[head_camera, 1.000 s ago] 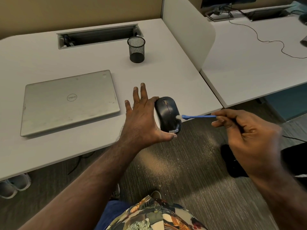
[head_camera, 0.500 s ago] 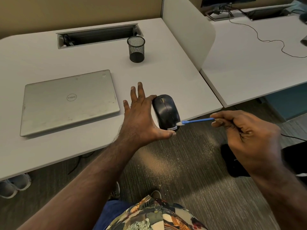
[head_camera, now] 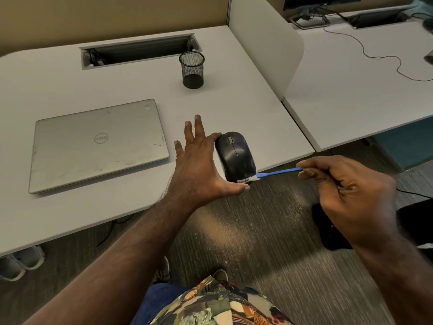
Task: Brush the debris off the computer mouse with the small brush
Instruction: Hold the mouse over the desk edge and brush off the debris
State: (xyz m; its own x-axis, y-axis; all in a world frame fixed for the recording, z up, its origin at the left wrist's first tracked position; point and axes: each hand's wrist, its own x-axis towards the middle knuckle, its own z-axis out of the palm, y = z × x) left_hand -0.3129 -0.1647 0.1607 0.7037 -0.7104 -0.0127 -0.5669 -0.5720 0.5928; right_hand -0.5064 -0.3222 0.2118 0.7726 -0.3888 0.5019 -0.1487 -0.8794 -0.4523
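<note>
A black computer mouse (head_camera: 235,156) lies at the front edge of the white desk (head_camera: 117,207), its labelled rear end toward me. My left hand (head_camera: 199,170) holds it from the left side, index finger along its front, thumb under its rear, other fingers spread flat. My right hand (head_camera: 346,188) pinches the blue handle of a small brush (head_camera: 277,172). The brush's white bristle tip touches the mouse's rear right corner, beside the label.
A shut silver laptop (head_camera: 98,144) lies left of the mouse. A black mesh pen cup (head_camera: 192,69) stands behind, before a cable slot (head_camera: 138,51). A white divider panel (head_camera: 264,43) separates a second desk (head_camera: 351,95) with a cable. Carpet lies below.
The brush tip has swept from the mouse's right side down toward its rear right corner. My right hand followed slightly toward me. The left hand and the mouse kept their place.
</note>
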